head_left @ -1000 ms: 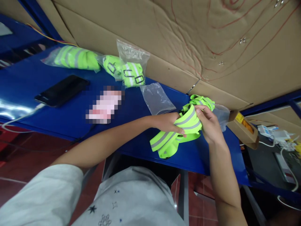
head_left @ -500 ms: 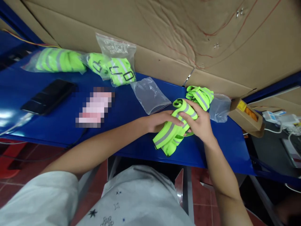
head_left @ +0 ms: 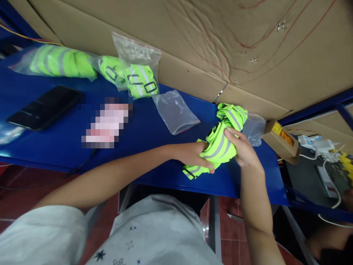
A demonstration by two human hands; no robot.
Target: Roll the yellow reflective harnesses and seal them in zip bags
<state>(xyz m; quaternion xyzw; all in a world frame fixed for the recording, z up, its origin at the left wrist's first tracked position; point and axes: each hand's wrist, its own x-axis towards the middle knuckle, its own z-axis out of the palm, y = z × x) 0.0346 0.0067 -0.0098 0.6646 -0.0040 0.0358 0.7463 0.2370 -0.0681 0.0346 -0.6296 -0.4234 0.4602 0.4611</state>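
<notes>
A sheet of brown cardboard (head_left: 248,55) walls off the far edge, from ten o'clock round to two, of a blue tabletop (head_left: 143,132) where a seated person folds a fluorescent yellow reflective strap (head_left: 217,147). A second ago the strap trailed loose toward six o'clock; now most of its length has been gathered into a tighter bundle between the two hands at about three o'clock of the tabletop, with only a short end poking out beneath. The left hand (head_left: 195,156) has closed around the lower part of the bundle, fingers wrapped under it. The right hand (head_left: 244,152) grips the upper end, thumb pressed on the grey band. The folding looks well advanced.

Just beyond the hands, toward one o'clock, a second folded strap (head_left: 233,114) lies against a crumpled clear bag (head_left: 255,127). An empty plastic bag (head_left: 175,112) lies flat at twelve o'clock. Along the far left edge, three bagged straps (head_left: 138,75) lean against the cardboard. A dark phone (head_left: 44,106) rests at nine o'clock, and a small cardboard box (head_left: 281,138) sits off the tabletop's right end.
</notes>
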